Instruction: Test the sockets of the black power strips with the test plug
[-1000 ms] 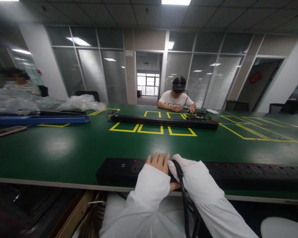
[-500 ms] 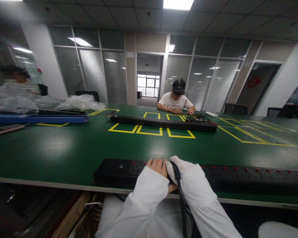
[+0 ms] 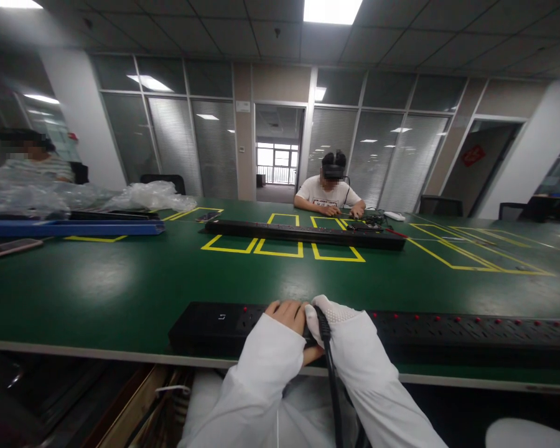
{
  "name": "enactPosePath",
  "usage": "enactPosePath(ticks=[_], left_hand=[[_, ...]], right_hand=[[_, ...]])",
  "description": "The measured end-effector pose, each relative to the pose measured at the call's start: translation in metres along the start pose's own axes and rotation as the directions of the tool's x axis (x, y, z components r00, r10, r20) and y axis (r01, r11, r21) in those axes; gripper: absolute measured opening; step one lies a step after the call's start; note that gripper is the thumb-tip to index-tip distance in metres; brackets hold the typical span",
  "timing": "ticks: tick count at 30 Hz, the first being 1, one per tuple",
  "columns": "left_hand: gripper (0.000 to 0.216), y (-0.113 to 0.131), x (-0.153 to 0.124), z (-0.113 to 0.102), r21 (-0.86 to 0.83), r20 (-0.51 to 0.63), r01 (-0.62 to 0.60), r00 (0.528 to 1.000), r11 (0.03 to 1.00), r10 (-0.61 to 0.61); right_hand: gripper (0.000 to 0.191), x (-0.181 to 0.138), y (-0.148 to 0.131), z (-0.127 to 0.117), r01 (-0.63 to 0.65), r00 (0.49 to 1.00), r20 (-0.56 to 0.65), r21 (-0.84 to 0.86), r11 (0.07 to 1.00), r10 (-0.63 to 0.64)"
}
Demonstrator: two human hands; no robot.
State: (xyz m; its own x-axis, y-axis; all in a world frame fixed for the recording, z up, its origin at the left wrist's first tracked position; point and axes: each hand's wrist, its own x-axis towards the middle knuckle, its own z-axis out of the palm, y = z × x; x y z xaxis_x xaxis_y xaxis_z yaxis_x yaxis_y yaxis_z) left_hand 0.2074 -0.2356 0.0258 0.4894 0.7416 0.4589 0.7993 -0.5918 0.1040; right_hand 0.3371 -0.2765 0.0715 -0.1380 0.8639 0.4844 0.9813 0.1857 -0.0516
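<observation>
A long black power strip (image 3: 200,325), marked L1 near its left end, lies along the table's near edge with red dots beside its sockets. My bare left hand (image 3: 287,313) grips it, fingers over the far side and thumb low in front. Pressed close beside it is my right hand (image 3: 333,311) in a white dotted glove, closed around a black power cord (image 3: 327,348) at its thick, ribbed end. The cord hangs down past the table edge toward my lap. Its tip is hidden between my hand and the strip.
Across the green table (image 3: 121,298) lies a second black power strip (image 3: 303,234) over yellow tape outlines. A co-worker (image 3: 329,190) sits behind it near tangled cables. At left are a blue channel (image 3: 74,228), plastic wrapping (image 3: 154,196), a phone (image 3: 9,249) and another person (image 3: 37,162).
Both my hands and the near power strip have shifted slightly to the left in view. My grip on the strip and the cord looks the same.
</observation>
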Motion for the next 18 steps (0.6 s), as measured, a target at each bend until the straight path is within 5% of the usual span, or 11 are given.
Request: enactPosePath(ticks=[9, 18], left_hand=[[0.064, -0.025, -0.015, -0.007, -0.044, -0.013, 0.013, 1.000, 0.999, -0.013], [0.071, -0.019, -0.015, -0.006, 0.007, -0.044, 0.042, 0.998, 0.999, -0.042]], right_hand=[[0.036, 0.005, -0.021, 0.013, 0.033, 0.999, 0.039, 0.026, 0.999, -0.034], [0.037, 0.006, -0.017, 0.017, 0.044, 0.997, 0.065, 0.049, 0.998, -0.047]])
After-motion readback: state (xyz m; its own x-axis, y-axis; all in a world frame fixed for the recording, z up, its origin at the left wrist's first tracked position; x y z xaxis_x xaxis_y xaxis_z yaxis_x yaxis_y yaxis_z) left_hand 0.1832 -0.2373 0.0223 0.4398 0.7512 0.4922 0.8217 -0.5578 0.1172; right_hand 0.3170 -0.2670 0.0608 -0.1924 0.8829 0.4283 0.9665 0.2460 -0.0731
